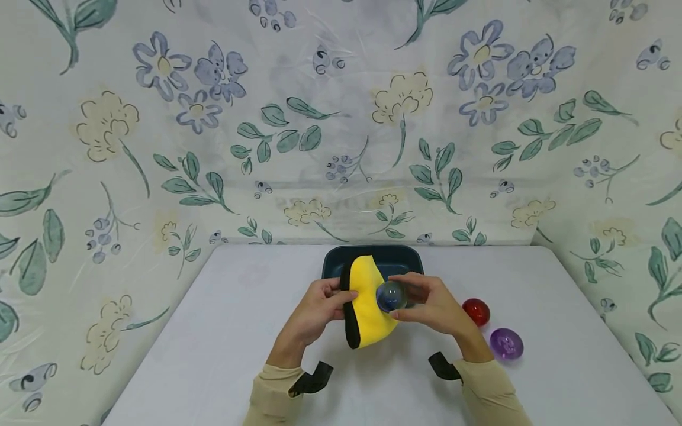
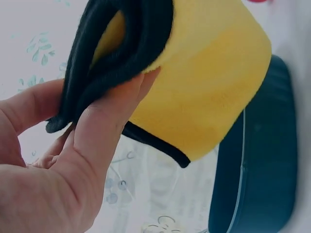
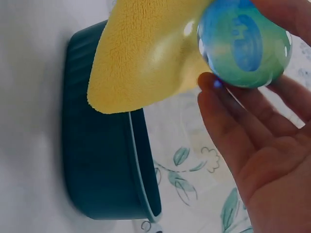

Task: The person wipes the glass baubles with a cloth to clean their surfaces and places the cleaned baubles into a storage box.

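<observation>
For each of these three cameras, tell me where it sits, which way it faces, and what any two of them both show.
Head: worn on the head, facing forward and down at the table; shows both hands, left hand on the cloth, right hand on the ball.
Left wrist: behind the left hand, facing its fingers pinching the cloth.
Right wrist: behind the right hand, facing its fingers around the ball.
Shared: both wrist views show the cloth and the tray.

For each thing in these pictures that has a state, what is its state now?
Cloth: folded, lifted off the table, pinched by the left hand.
Blue ball: held in the right hand, against the cloth.
Tray: upright on the table, behind the cloth; contents hidden.
Red ball: lying on the table, untouched.
Purple ball: lying on the table, untouched.
</observation>
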`<state>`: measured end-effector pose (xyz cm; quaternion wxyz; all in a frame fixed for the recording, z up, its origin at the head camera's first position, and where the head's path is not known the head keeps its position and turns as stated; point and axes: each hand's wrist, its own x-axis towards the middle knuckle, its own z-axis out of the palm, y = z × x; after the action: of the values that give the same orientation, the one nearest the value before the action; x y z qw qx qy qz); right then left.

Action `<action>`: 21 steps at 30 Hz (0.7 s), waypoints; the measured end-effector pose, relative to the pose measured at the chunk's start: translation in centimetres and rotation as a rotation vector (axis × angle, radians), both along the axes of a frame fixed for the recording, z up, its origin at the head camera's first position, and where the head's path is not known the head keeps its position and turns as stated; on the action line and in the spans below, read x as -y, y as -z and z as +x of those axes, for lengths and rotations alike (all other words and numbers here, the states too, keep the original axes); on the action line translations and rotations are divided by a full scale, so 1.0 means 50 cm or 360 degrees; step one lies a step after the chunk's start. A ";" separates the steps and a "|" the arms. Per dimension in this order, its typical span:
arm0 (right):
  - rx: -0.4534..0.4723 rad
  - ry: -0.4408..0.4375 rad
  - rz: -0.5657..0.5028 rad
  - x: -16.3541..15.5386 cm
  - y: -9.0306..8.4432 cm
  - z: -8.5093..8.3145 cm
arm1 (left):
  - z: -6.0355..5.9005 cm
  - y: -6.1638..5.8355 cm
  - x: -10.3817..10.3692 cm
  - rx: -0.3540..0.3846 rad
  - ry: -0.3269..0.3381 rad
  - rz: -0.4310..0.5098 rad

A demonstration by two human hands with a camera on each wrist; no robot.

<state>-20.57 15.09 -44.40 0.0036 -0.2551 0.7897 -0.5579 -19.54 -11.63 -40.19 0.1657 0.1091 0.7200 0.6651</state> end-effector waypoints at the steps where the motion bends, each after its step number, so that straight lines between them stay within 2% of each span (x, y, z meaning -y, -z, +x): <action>1: -0.0011 -0.0003 0.0012 -0.001 -0.001 0.001 | 0.000 0.000 0.002 -0.0001 -0.0005 0.0009; 12: 0.0014 -0.0054 -0.0017 -0.005 -0.008 0.003 | -0.001 -0.001 0.006 0.0022 0.0024 0.0050; 21: 0.0022 -0.0078 -0.0064 0.000 -0.014 0.006 | -0.002 0.001 0.003 0.0002 0.0069 -0.0004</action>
<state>-20.29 15.10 -43.72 0.0177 -0.2705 0.7718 -0.5752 -19.64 -11.76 -40.25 0.1807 0.1242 0.7182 0.6604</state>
